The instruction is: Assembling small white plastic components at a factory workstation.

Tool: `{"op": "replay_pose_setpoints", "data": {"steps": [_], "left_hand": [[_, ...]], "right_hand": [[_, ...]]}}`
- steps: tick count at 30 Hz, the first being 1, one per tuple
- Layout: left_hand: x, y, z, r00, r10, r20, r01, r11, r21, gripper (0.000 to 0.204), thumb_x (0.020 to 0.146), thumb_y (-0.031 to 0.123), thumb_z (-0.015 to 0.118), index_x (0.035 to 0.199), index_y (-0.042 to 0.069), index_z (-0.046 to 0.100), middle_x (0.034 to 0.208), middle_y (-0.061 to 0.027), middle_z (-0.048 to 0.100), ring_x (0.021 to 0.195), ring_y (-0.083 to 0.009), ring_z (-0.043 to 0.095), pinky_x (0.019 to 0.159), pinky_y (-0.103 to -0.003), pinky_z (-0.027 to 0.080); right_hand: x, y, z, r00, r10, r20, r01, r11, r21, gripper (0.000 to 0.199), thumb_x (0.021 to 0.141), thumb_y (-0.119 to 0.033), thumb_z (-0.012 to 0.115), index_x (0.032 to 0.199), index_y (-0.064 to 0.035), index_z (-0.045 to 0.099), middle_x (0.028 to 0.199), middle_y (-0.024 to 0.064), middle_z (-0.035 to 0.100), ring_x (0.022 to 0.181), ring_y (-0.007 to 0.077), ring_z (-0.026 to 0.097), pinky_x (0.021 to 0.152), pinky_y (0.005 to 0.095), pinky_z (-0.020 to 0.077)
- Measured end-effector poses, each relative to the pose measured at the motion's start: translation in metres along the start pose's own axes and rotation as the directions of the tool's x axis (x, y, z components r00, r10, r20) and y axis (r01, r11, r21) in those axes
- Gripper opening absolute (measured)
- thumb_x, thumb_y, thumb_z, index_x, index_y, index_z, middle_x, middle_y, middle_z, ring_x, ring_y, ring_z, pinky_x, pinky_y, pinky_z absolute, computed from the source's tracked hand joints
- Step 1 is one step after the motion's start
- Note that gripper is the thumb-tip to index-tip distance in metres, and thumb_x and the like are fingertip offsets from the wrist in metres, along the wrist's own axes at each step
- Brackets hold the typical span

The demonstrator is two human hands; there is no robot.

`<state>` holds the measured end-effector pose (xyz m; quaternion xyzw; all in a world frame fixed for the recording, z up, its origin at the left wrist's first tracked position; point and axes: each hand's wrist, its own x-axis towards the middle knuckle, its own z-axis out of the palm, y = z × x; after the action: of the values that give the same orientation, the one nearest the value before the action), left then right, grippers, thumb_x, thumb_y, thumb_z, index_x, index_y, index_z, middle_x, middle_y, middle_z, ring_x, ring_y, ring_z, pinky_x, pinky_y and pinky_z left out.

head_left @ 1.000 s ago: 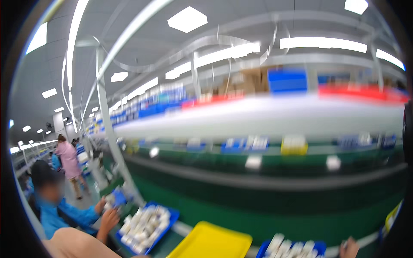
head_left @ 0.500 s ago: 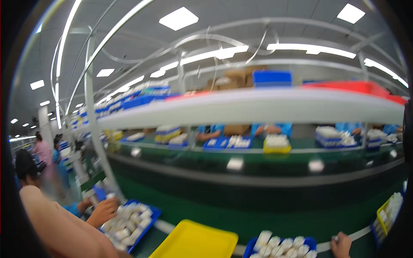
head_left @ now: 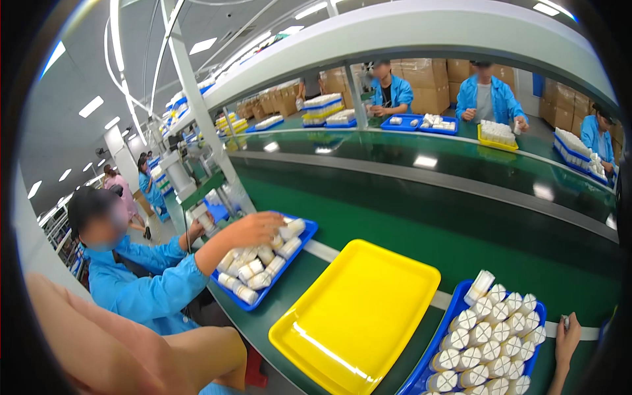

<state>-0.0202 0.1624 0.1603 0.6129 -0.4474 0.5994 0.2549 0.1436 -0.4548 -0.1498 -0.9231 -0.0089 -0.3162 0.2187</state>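
Observation:
My right hand (head_left: pixel 569 334) rests near the right edge, beside the blue tray (head_left: pixel 411 387) of upright white cylindrical parts (head_left: pixel 488 339) with cross-marked tops. Its fingers are closed around a small pale thing, too small to name. One white part (head_left: pixel 480 287) leans at that tray's far corner. My bare left forearm (head_left: pixel 125 336) fills the lower left, bent up close to the camera; the left hand lies outside the picture. Between forearm and parts tray sits a yellow tray (head_left: pixel 355 316) with nothing on its surface.
At left, a co-worker in blue (head_left: pixel 141 283) reaches a hand (head_left: pixel 253 229) over a blue tray (head_left: pixel 307 241) of jumbled white parts. A green work surface (head_left: pixel 342 227) runs along the bench. A metal post (head_left: pixel 192 85) rises there. Other workers sit opposite beneath a white shelf beam (head_left: pixel 421 29).
The view has tilted down and turned, showing more of the yellow tray and parts tray. The co-worker's hand has moved right over the jumbled parts. My left forearm stays raised.

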Motion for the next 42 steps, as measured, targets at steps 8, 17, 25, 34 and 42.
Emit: {"op": "replay_pose_setpoints", "data": {"steps": [8, 17, 25, 34, 42], "left_hand": [[-0.026, 0.052, -0.014, 0.976, -0.217, -0.022, 0.218, 0.973, 0.078, 0.011, 0.085, 0.014, 0.061, 0.091, 0.005, 0.058, 0.07, -0.0069, 0.056, 0.052, -0.0195, 0.042, 0.054, -0.035, 0.033], [-0.027, 0.075, -0.01, 0.97, -0.219, -0.103, 0.24, 0.927, 0.288, 0.01, 0.088, 0.011, 0.059, 0.095, 0.004, 0.061, 0.067, -0.005, 0.054, 0.047, -0.0147, 0.039, 0.049, -0.031, 0.031], [-0.196, 0.067, -0.077, 0.131, -0.843, -0.521, 0.954, -0.035, 0.297, 0.052, 0.093, 0.014, 0.06, 0.137, 0.004, 0.035, 0.121, -0.0099, 0.046, 0.098, -0.014, 0.051, 0.077, -0.027, 0.047], [-0.269, 0.039, -0.107, -0.592, -0.755, -0.281, 0.499, -0.07, -0.864, 0.077, 0.086, 0.008, 0.06, 0.146, 0.003, 0.011, 0.134, -0.0193, 0.029, 0.112, -0.0381, 0.047, 0.081, -0.036, 0.054], [-0.291, 0.015, -0.105, -0.54, -0.74, -0.401, 0.619, -0.027, -0.785, 0.04, 0.081, 0.005, 0.062, 0.114, -0.002, 0.039, 0.112, -0.0175, 0.048, 0.083, -0.0251, 0.058, 0.056, -0.023, 0.05]], "right_hand": [[-0.003, 0.027, 0.014, 0.999, -0.045, 0.001, 0.045, 0.999, 0.019, 0.021, 0.095, -0.013, 0.058, 0.088, 0.0058, 0.05, 0.071, 0.0172, 0.05, 0.063, 0.0274, 0.049, 0.059, 0.0397, 0.0391], [0.003, 0.026, 0.009, 0.996, -0.013, 0.09, 0.009, 0.999, 0.037, 0.027, 0.096, -0.014, 0.057, 0.105, 0.0112, 0.055, 0.09, 0.0242, 0.063, 0.079, 0.0326, 0.062, 0.072, 0.0388, 0.0472], [-0.001, 0.031, 0.011, 0.998, 0.005, 0.061, -0.006, 1.0, 0.021, 0.026, 0.096, -0.012, 0.057, 0.105, 0.0126, 0.055, 0.089, 0.022, 0.063, 0.079, 0.0276, 0.062, 0.071, 0.0359, 0.0485], [0.003, 0.013, 0.005, 0.994, 0.028, 0.106, -0.036, 0.996, 0.077, 0.023, 0.094, -0.011, 0.057, 0.101, 0.011, 0.055, 0.084, 0.022, 0.062, 0.074, 0.0294, 0.062, 0.067, 0.0365, 0.0475], [0.002, 0.009, 0.003, 0.993, 0.052, 0.105, -0.053, 0.999, 0.008, 0.024, 0.094, -0.012, 0.058, 0.101, 0.0106, 0.055, 0.085, 0.0226, 0.062, 0.073, 0.0311, 0.061, 0.066, 0.0368, 0.0469]]}}
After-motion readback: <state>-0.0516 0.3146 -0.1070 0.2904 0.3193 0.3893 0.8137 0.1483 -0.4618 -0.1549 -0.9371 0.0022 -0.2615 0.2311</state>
